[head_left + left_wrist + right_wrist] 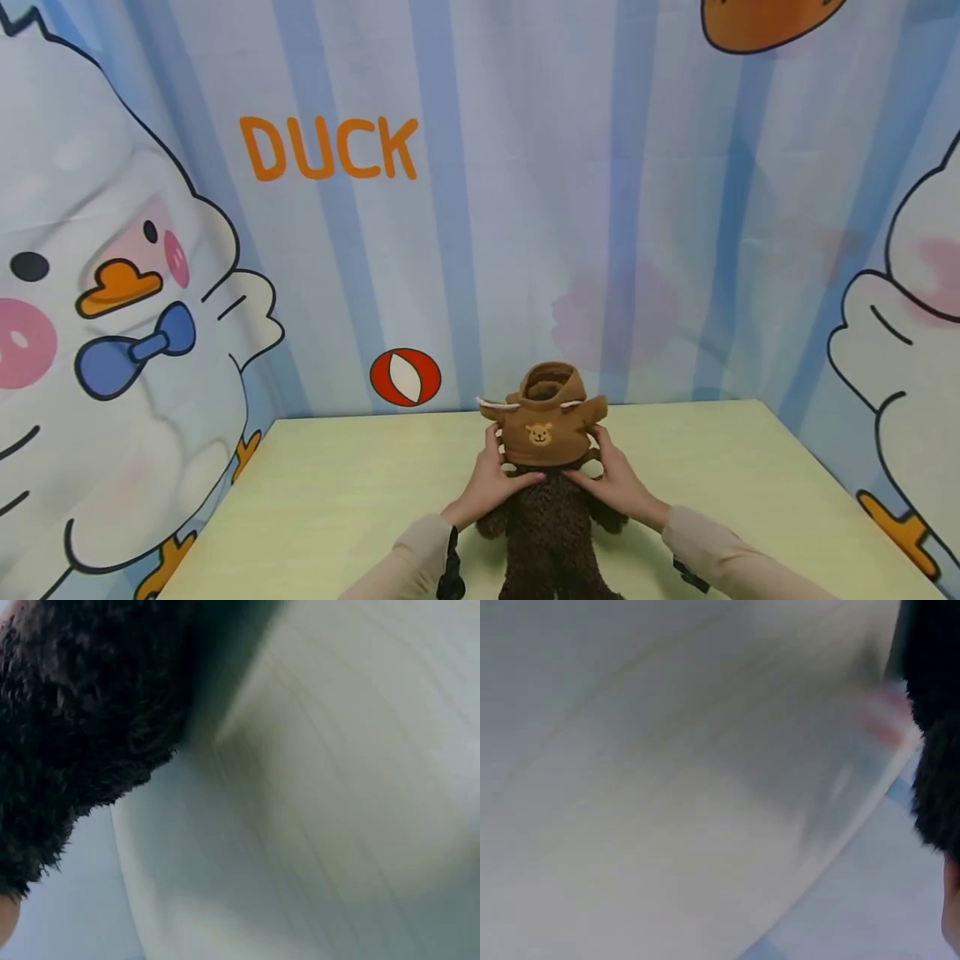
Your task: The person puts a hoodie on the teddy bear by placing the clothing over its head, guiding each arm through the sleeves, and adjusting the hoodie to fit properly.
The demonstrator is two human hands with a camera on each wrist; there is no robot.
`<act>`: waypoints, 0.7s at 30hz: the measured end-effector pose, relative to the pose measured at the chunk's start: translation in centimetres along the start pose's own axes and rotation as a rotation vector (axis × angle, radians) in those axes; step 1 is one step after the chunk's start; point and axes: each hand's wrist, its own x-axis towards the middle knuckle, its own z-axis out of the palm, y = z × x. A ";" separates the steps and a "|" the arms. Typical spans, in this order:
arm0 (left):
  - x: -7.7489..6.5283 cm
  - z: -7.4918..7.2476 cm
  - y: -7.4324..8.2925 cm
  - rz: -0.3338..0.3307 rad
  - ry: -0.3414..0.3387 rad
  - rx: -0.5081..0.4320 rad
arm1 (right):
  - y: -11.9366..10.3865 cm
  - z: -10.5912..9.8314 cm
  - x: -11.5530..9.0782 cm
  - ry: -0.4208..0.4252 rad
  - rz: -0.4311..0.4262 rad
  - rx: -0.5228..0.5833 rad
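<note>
A dark brown plush teddy bear [551, 525] is at the front middle of the table, its legs toward me. A small brown hoodie [543, 442] with a bear-face patch and white cords covers its head. My left hand [491, 479] grips the bear at the left of the head, thumb below the hoodie's hem. On the other side my right hand [618, 482] grips it likewise. Dark fur of the bear [82, 712] fills the upper left of the left wrist view. In the right wrist view, the bear's fur [939, 750] and a bit of my hand [951, 907] show at the right edge.
The pale yellow-green table [337, 500] stretches to both sides of the bear. Behind it hangs a blue striped curtain [517, 208] printed with ducks and the word DUCK. Black straps [452, 571] sit at the wrists.
</note>
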 end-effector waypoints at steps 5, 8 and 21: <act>1.2 1.0 -2.5 -0.001 0.084 0.119 | -0.1 1.0 0.1 0.166 -0.053 -0.124; 1.3 1.3 -3.5 -0.079 0.051 0.139 | 0.2 1.4 -0.3 0.156 0.024 -0.120; 0.1 2.2 -4.5 -0.067 0.180 0.234 | 1.3 2.2 -1.1 0.033 0.191 -0.153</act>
